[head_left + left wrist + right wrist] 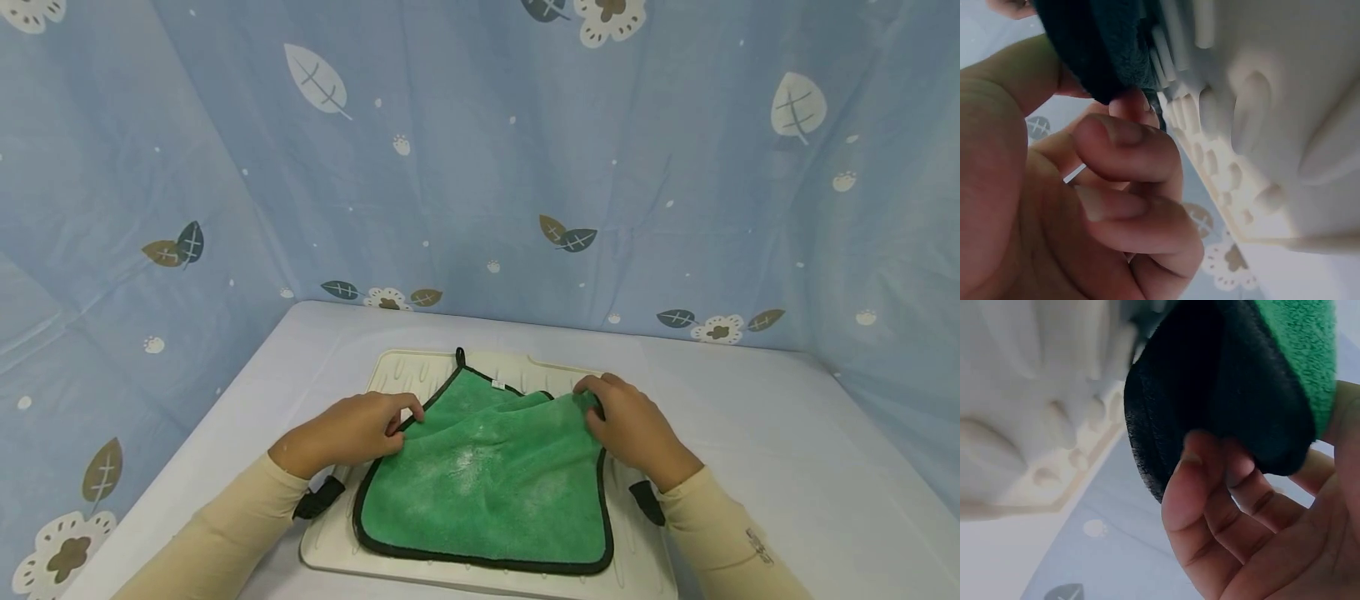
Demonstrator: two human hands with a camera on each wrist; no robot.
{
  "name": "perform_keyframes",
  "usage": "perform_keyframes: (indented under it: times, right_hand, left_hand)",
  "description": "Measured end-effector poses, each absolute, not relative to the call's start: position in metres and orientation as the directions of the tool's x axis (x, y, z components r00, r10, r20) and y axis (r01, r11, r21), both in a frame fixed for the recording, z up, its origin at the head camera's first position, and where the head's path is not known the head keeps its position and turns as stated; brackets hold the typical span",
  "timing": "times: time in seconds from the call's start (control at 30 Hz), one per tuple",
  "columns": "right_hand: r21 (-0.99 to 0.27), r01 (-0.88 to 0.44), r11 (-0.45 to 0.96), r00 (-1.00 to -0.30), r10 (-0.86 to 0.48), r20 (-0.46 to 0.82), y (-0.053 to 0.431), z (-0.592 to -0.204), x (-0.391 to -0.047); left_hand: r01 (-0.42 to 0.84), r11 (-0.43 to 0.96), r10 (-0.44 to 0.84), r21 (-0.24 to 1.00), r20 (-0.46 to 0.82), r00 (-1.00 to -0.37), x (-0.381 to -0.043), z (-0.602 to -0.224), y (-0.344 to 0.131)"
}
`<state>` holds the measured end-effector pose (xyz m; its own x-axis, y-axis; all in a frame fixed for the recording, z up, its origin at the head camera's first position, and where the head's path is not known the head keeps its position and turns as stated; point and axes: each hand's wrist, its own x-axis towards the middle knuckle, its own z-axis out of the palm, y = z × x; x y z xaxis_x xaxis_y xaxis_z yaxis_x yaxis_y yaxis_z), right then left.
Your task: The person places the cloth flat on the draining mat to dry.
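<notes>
A green towel [480,492] with dark edging lies across a cream ribbed board [330,533]. At its far corner is a dark hanging loop [460,357], with a small white label on the edge beside it. My left hand [360,429] pinches the towel's left edge between thumb and fingers; the left wrist view shows the dark trim [1094,50] there. On the other side, my right hand [633,421] grips the towel near its upper right corner. That part is lifted off the board, its dark underside [1210,394] showing in the right wrist view. Soft folds run between both hands.
The board rests on a white-covered table [750,417]. Blue curtains [465,167] with leaf and flower prints stand behind and at both sides. Dark wrist straps [318,498] show by both beige sleeves.
</notes>
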<state>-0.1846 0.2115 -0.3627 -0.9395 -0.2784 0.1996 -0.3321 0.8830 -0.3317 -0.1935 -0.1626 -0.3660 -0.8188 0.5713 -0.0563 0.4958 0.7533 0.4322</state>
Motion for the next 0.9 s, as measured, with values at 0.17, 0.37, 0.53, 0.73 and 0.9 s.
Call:
perform_keyframes:
  times: [0.17, 0.37, 0.53, 0.73, 0.9]
  right_hand:
    - [-0.333, -0.319, 0.887, -0.946, -0.281, 0.160, 0.212, -0.358, -0.183]
    - [-0.353, -0.287, 0.890, -0.957, -0.279, 0.074, 0.218, -0.363, -0.186]
    - [-0.356, -0.253, 0.900, -0.966, -0.257, 0.038, 0.221, -0.369, -0.190]
    - [-0.374, -0.270, 0.887, -0.961, -0.275, 0.042, 0.219, -0.375, -0.194]
    - [-0.369, -0.309, 0.877, -0.951, -0.278, 0.135, 0.217, -0.376, -0.193]
  left_hand:
    - [0.492, 0.752, 0.579, 0.438, -0.084, -0.811, -0.193, -0.364, -0.164]
    - [0.487, 0.759, 0.576, 0.432, -0.099, -0.811, -0.194, -0.365, -0.161]
    - [0.508, 0.763, 0.581, 0.400, -0.081, -0.809, -0.194, -0.367, -0.157]
    - [0.532, 0.757, 0.594, 0.379, -0.061, -0.802, -0.193, -0.369, -0.156]
    - [0.514, 0.765, 0.561, 0.387, -0.010, -0.828, -0.194, -0.371, -0.154]
